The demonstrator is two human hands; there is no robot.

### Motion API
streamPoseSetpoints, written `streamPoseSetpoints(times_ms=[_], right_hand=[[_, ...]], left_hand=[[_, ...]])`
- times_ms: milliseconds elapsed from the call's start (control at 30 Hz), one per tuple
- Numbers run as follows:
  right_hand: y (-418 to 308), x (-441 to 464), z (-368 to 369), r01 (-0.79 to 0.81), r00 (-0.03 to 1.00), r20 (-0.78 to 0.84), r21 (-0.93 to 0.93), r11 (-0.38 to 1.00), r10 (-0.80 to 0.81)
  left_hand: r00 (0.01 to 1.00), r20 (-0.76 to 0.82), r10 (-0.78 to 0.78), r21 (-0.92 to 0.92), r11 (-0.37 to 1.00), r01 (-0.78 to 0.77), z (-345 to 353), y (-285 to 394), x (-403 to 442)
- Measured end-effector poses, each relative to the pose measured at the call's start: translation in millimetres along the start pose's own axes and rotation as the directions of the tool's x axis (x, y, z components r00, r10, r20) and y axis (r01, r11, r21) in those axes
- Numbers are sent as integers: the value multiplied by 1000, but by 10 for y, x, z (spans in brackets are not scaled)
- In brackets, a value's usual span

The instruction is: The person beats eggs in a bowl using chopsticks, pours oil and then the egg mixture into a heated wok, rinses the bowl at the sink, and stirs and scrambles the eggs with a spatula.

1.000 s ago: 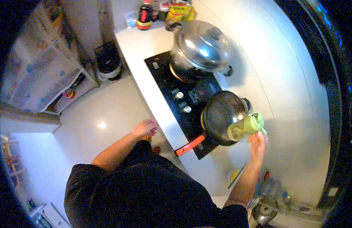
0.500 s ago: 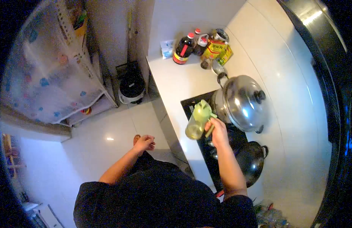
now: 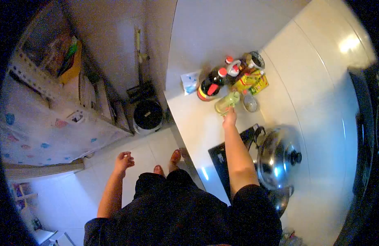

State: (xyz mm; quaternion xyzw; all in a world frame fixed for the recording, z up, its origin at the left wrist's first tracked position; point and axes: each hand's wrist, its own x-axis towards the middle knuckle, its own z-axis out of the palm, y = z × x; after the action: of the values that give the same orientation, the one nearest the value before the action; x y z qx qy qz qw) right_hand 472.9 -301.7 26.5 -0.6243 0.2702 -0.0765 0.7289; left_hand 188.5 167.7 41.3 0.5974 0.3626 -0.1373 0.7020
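Left grip (image 3: 124, 160) hangs over floor (image 3: 99, 166), fingers curled; can't tell if fully closed or if anything small is in it. White packet (image 3: 190, 83) near left edge of counter (image 3: 189, 119), then 1 dark bottle (image 3: 206, 88), red cap, standing. Just right of it, the green bottle (image 3: 226, 102), at the condiment group; can't tell if base touches counter or sits just above. Right grip (image 3: 229, 117) closed on it from the near side, forearm stretched over cooktop (image 3: 220, 158). Yellow packets (image 3: 243, 82) and a pale round item (image 3: 250, 103), too blurred to name, just right. Lidded pot (image 3: 275, 160) farther right, near forearm. Step in hand, my call: handling the bottle in a tight spot. Done well: firm hold, wrist steady, bottle upright, no knock to the dark bottle or the pale item, base flat before fingers loosen, elbow clear of the pot.
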Motion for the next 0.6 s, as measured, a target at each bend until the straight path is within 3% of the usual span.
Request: streamPoseSetpoints(times_ms=[67,100,267,367,467,500,533,600], right_hand=[[-32,221,190,-3,996,-91,111,994,13],[0,335,218,22,997,-70,74,997,-17],[-73,653,290,116,989,94,8,993,-116],[27,603,295,92,991,-86,-95,991,-100],[544,246,-11,87,992,68,256,963,-108],[371,-311,120,284,957,1,199,938,-290],[282,-755,178,251,967,-83,150,956,-241],[157,-1614,142,126,982,-125,-121,985,-141]], left_hand=[[998,-1,62,-59,996,-62,54,7,13],[1000,-21,-3,-53,999,1,119,82,20],[993,105,-44,-40,998,49,316,216,225],[972,211,-99,72,994,86,455,397,511],[903,413,-119,210,977,32,622,754,772],[872,464,-156,265,964,31,679,863,881],[822,533,-199,321,947,21,673,823,1116],[752,596,-283,451,892,-22,690,740,1535]])
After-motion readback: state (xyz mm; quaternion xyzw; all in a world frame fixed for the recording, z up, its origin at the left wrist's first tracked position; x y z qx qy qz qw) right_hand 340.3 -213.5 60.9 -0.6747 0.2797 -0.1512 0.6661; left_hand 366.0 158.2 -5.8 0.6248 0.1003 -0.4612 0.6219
